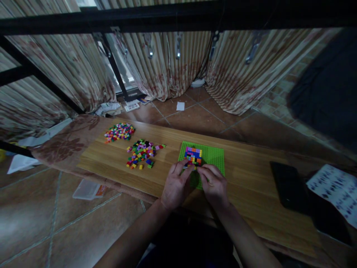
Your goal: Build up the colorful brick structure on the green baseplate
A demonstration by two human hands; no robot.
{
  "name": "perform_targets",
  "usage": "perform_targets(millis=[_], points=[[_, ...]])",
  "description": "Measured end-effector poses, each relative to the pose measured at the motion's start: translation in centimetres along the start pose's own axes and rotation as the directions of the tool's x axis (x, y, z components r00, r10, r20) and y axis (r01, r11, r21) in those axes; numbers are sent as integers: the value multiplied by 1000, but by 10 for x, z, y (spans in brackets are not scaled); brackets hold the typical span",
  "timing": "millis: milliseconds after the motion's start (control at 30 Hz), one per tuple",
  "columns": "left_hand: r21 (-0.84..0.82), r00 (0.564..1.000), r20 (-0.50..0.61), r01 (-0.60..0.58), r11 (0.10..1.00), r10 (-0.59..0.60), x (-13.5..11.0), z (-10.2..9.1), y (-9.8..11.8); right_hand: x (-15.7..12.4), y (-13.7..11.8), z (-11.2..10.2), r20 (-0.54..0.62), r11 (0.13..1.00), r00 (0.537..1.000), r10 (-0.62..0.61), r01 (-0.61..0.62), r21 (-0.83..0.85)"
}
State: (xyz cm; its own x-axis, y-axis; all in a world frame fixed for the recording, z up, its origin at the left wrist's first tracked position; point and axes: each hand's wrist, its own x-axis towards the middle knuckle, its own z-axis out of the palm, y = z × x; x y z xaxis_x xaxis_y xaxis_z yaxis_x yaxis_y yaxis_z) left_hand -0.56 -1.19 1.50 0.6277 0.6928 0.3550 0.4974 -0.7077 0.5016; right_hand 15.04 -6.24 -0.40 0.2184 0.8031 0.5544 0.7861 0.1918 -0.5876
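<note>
A square block of multicoloured building bricks (193, 155) stands on a green studded baseplate (213, 156). My left hand (175, 183) is at the near left edge of these bricks, its thumb and fingers bent and closed against them. From the right, my right hand (215, 182) meets it there, thumb and forefinger pinched together at the near edge. The fingertips of both hands almost touch. A speck of yellow shows between them, but what each pinch holds is too small to tell. My hands cover the near part of the baseplate.
Loose bricks lie in a nearer pile (142, 152) and a farther pile (119, 132) on the wooden tabletop (245, 186). To the right are a black flat object (288, 186) and a printed sheet (334, 190). A dark metal bar (167, 18) with hooks crosses above. A clear plastic lid (86, 189) is on the floor.
</note>
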Motion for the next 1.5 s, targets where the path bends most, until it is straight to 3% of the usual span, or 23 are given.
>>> perform_targets(millis=[167, 333, 533, 667, 800, 1067, 1200, 1333, 1400, 1500], points=[[14, 1000, 14, -21, 1000, 21, 1, -1, 0, 1, 5, 5, -22, 999, 999, -47, 47, 0], [86, 1000, 10, -10, 996, 9, 1, -2, -1, 0, 5, 1, 36, 998, 999, 5, -7, 61], [216, 1000, 22, -17, 976, 12, 9, -1, 10, -28, 0, -19, -148, 977, 975, 168, -145, 156], [252, 996, 76, -55, 966, 37, 34, 8, 21, -56, 1, -29, -99, 960, 964, 246, -229, 161], [317, 994, 113, -42, 948, 7, 54, 22, 19, -77, 2, -41, -59, 928, 938, 342, -327, 176], [405, 992, 118, -89, 910, 45, 57, 29, 8, -89, 5, -78, -143, 880, 874, 464, -436, 188], [416, 992, 87, -119, 902, 90, 58, 30, 4, -89, 26, -112, -318, 861, 806, 498, -503, 73], [427, 987, 77, -161, 890, 141, 49, 29, -2, -93, 59, -151, -529, 767, 731, 432, -606, -211], [432, 985, 80, -175, 885, 156, 43, 26, -2, -93, 75, -162, -552, 676, 731, 402, -643, -360], [435, 984, 77, -179, 882, 162, 39, 23, 0, -91, 94, -165, -512, 542, 718, 471, -694, -474]])
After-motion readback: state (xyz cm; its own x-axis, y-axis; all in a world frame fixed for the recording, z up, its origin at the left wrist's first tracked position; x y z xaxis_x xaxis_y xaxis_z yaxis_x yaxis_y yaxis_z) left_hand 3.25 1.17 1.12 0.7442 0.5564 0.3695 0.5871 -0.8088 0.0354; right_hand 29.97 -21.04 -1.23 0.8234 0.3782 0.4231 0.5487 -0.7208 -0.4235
